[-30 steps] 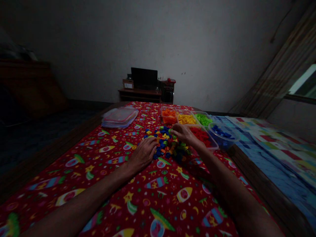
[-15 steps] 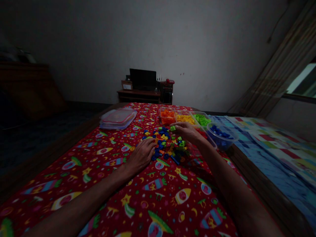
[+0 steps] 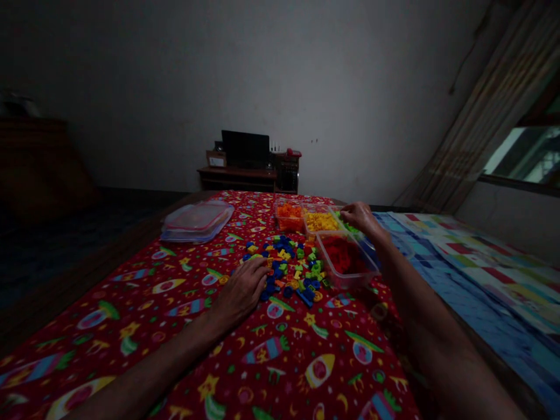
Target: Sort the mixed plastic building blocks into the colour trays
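Note:
A pile of small mixed-colour bricks lies on the red rocket-print cloth. My left hand rests palm down at the pile's left edge, fingers loosely spread and touching blue bricks. My right hand hovers over the green-brick tub, fingers drawn together and pointing down; what they hold is too dark to make out. Clear tubs of orange bricks, yellow bricks and red bricks stand beside the pile. My right forearm hides the tub behind it.
A stack of clear lids lies at the cloth's far left. A patterned blue mat covers the floor on the right. A low cabinet with a dark screen stands against the far wall. The room is dim.
My right hand lifted from the pile with a green brick and moved back and right to above the green tub. My left hand stayed at the pile's edge. The view tilted slightly.

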Action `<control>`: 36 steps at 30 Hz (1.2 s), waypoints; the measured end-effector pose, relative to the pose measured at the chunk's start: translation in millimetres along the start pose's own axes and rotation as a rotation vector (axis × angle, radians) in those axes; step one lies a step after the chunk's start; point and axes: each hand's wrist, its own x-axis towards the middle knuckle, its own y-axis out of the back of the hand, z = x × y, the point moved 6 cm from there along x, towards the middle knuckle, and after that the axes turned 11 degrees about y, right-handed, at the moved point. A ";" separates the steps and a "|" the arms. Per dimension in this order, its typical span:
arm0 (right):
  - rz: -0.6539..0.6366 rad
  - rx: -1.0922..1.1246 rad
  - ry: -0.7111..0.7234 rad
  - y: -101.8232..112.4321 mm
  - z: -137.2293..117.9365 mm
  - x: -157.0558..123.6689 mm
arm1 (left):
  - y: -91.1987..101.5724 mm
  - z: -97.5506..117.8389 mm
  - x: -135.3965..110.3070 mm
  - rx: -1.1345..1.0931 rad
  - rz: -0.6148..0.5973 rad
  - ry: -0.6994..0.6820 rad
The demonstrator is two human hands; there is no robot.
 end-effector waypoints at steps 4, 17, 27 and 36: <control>-0.112 -0.174 -0.137 10.4 33.0 24.0 | 0.6 -0.1 0.1 0.010 0.017 -0.002; -0.210 0.044 0.334 -51.4 -94.4 -22.4 | -2.2 -2.6 -0.4 -0.019 -0.024 0.031; -0.354 -0.186 0.492 -122.3 -111.8 -55.5 | -0.4 2.2 0.2 -0.021 -0.019 0.018; -0.505 -0.033 0.480 -87.4 -122.8 -57.4 | -1.4 1.4 -1.6 -0.019 -0.018 0.007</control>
